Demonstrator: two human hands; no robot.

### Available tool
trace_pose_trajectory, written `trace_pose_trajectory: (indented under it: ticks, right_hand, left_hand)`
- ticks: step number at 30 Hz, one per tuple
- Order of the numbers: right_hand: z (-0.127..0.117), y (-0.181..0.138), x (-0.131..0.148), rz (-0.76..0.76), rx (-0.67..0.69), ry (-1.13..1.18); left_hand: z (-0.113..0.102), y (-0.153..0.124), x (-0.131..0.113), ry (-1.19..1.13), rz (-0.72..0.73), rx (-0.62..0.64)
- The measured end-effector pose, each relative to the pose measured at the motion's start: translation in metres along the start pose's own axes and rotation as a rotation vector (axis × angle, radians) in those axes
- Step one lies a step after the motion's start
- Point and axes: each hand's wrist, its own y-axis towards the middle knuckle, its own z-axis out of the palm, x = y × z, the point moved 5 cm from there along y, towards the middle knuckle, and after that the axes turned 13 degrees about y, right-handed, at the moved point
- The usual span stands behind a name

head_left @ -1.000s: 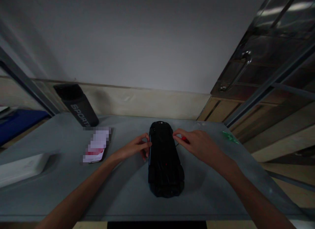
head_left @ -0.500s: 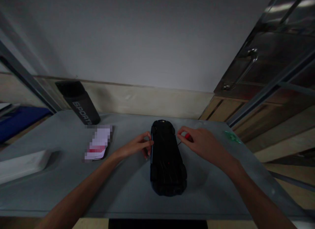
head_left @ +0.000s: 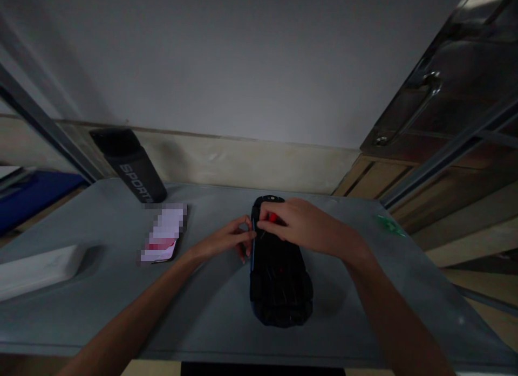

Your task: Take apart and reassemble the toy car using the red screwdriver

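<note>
A toy car (head_left: 281, 279) lies upside down on the grey table, its black underside and wheels facing up. At its left edge, the bent fingers and thumb of my left hand (head_left: 239, 237) close against the side and steady it. My right hand (head_left: 295, 222) is over the far half of the car, closed on a small screwdriver with a red handle (head_left: 273, 218). The thin shaft points down to the left at the underside; whether its tip touches is too dark to tell. My right hand covers the car's far right part.
On the left of the grey table (head_left: 202, 311) are a phone (head_left: 165, 233), a dark bottle marked SPORTS (head_left: 133, 171) and a white oblong object (head_left: 44, 271). A green packet (head_left: 389, 225) lies far right. The wall (head_left: 243, 165) stands behind the table.
My right hand has moved left with the screwdriver, from beside the car to above its underside. My left hand stays at the car's left edge. The view has shifted slightly.
</note>
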Motion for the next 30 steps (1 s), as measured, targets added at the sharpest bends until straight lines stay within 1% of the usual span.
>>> trace_pose_trajectory:
  ticks: [3,5,10,14,16,20,22,25,27,30]
  right_hand:
    - [0.011,0.016,0.001,-0.009,0.027,-0.063]
    - [0.015,0.019,0.001,-0.005,0.034,-0.108]
    - [0.019,0.016,0.006,0.059,-0.025,-0.207]
    - [0.023,0.016,0.012,-0.011,-0.049,-0.191]
    - [0.024,0.017,0.011,-0.036,-0.051,-0.191]
    - [0.026,0.018,0.007,0.008,-0.052,-0.264]
    - [0.025,0.017,0.007,0.020,-0.063,-0.299]
    - [0.025,0.014,0.011,-0.054,-0.080,-0.279]
    - [0.027,0.013,0.012,-0.117,-0.055,-0.251]
    - [0.033,0.013,0.009,-0.166,0.018,-0.234]
  left_hand:
    - [0.000,-0.002,-0.002,0.027,-0.015,-0.013]
    - [0.000,-0.002,-0.004,0.030,-0.016,-0.018]
    - [0.001,-0.003,-0.009,0.017,-0.008,-0.009]
    - [-0.001,-0.001,-0.006,0.000,0.000,-0.012]
    - [-0.001,0.001,-0.001,0.006,0.002,0.010]
    - [-0.001,0.004,0.003,0.018,-0.008,0.042]
    - [-0.001,0.003,0.001,0.020,-0.008,0.027]
    - [0.000,0.002,-0.003,0.019,0.005,0.002]
    - [-0.001,0.001,-0.003,0.020,0.013,-0.007]
    - [-0.002,0.003,-0.001,0.028,0.016,-0.002]
